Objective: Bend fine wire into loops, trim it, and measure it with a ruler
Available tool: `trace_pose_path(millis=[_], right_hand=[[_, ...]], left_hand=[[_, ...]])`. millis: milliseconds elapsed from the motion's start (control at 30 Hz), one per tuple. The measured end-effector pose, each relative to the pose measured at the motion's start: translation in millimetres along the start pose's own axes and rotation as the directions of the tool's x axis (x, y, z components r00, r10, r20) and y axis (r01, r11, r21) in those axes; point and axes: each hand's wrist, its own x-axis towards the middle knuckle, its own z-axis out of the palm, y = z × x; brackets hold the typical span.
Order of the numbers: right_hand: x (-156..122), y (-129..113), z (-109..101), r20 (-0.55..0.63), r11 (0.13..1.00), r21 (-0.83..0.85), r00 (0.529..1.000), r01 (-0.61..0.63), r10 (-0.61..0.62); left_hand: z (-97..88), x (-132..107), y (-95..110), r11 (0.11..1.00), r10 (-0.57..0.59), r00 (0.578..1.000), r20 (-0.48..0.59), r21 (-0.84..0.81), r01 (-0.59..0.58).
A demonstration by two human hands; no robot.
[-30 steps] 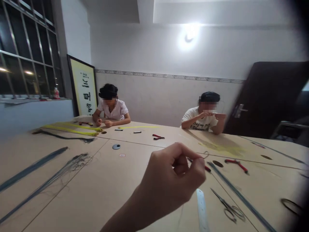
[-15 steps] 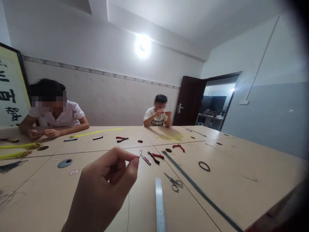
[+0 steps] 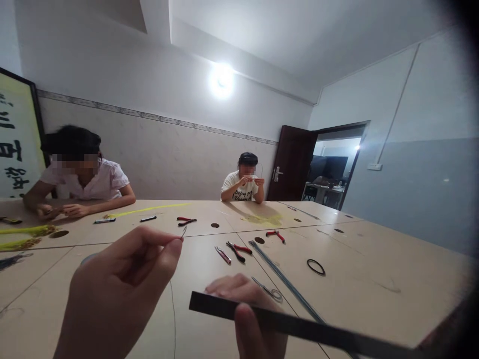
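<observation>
My left hand (image 3: 116,294) is raised in front of me, thumb and forefinger pinched on a thin wire (image 3: 183,233) whose bent tip sticks up past the fingertips; a fine strand hangs down from it. My right hand (image 3: 249,319) is low at the bottom centre, fingers closed on a long flat ruler (image 3: 299,326) seen edge-on and dark, running to the right. Both hands hover over the beige table (image 3: 366,259).
Red-handled pliers (image 3: 237,249), a small pink-handled tool (image 3: 223,255), scissors (image 3: 267,290), a bundle of blue-grey wires (image 3: 277,271) and a black ring (image 3: 316,267) lie on the table. Two people sit at the far side working with their own hands. An open door is at the back right.
My right hand has come into view and lifted the ruler off the table. My left hand moved left and nearer with the wire. The view first swung right.
</observation>
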Motion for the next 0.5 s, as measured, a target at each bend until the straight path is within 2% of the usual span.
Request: trace_pose_path(millis=[133, 200, 267, 400, 500], right_hand=[[41.0, -7.3, 11.9, 0.072, 0.972, 0.229, 0.995, 0.045, -0.062], [52.1, -7.9, 8.3, 0.069, 0.976, 0.214, 0.997, 0.031, -0.047], [57.8, -4.6, 0.4, 0.089, 0.98, 0.2, 0.996, -0.002, -0.016], [60.2, 0.9, -15.6, 0.122, 0.981, 0.191, 0.993, -0.031, 0.008], [58.8, -2.9, -21.0, 0.131, 0.984, 0.177, 0.991, -0.025, 0.002]], left_hand=[[3.0, -0.3, 10.3, 0.979, -0.178, 0.978, -0.107, -0.119, 0.165], [7.9, -0.5, 16.7, 0.959, -0.238, 0.966, -0.104, -0.185, 0.216], [13.7, -0.2, 20.1, 0.941, -0.272, 0.961, -0.054, -0.225, 0.253], [22.5, 0.6, 21.8, 0.927, -0.286, 0.958, 0.003, -0.252, 0.278], [26.2, -0.5, 24.2, 0.947, -0.204, 0.979, 0.029, -0.247, 0.204]])
